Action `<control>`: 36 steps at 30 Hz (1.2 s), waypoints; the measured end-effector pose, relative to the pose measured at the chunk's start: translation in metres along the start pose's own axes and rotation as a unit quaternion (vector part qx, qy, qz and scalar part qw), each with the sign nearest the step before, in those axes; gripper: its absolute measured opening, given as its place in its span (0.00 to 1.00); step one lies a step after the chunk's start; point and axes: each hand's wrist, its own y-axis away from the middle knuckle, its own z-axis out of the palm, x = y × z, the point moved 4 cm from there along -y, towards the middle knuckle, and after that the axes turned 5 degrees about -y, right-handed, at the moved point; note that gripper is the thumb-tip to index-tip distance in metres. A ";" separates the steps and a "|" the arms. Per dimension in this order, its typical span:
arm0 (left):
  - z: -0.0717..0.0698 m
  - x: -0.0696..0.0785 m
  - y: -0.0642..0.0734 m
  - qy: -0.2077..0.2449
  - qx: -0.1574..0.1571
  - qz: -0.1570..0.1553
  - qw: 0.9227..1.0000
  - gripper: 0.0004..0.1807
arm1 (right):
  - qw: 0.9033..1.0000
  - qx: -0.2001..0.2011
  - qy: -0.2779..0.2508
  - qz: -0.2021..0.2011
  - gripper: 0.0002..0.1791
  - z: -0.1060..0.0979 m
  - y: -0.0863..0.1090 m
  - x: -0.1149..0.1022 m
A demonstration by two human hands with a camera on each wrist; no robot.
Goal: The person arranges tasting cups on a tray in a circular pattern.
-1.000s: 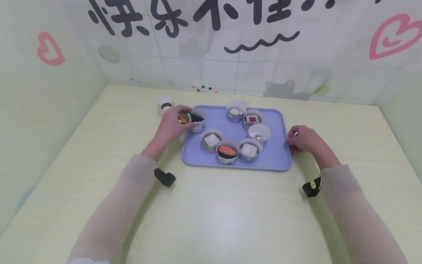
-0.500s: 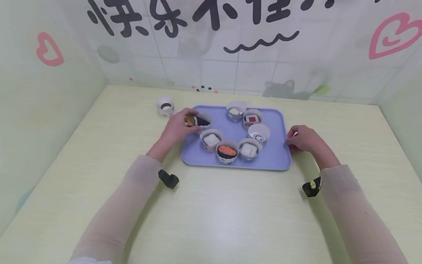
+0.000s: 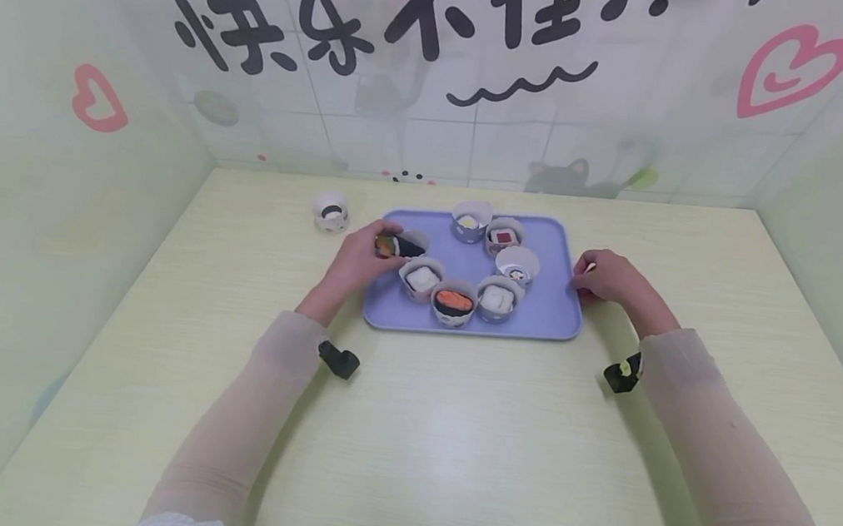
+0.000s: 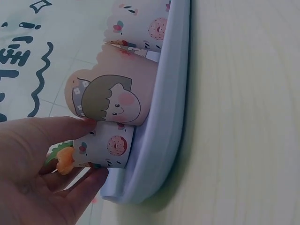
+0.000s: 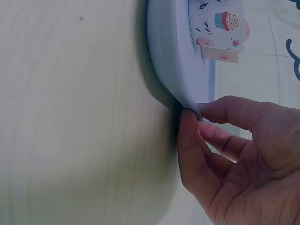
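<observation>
My left hand [image 3: 358, 259] grips a patterned paper cup [image 4: 108, 144] at the left side of the lilac tray [image 3: 548, 320]. In that cup lies a toy hand roll [image 3: 402, 246], dark-wrapped, with orange and green at one end. Right beside it stands a cup with a white sushi piece [image 3: 422, 279]; the left wrist view shows a cartoon face on the neighbouring cup [image 4: 110, 93]. On the tray's other side, my right hand [image 3: 610, 278] pinches the rim between thumb and fingers, seen closely in the right wrist view. Its palm side faces that camera.
Several more cups share the tray: an orange-topped sushi [image 3: 453, 302], another white piece [image 3: 498, 297], a red-centred roll [image 3: 503, 236] and others. A lone cup [image 3: 331, 212] with a black-and-white piece stands on the table left of the tray. A printed wall [image 3: 421, 96] rises behind.
My left hand has shifted right with the hand roll's cup, from the tray's left edge inward to beside the white sushi cup. The right hand keeps its place on the rim.
</observation>
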 end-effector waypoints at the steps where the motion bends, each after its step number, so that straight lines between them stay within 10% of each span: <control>1: 0.000 0.000 0.000 -0.001 -0.001 0.000 1.000 0.30 | 1.000 0.000 -0.001 0.001 0.09 0.000 0.000 0.000; 20: -0.009 -0.006 0.002 0.041 -0.028 0.009 0.999 0.36 | 1.000 0.001 0.000 -0.002 0.08 0.001 0.001 -0.001; 36: -0.043 -0.011 0.002 0.054 0.031 0.009 0.998 0.32 | 1.000 -0.001 0.007 -0.002 0.09 0.000 0.000 0.000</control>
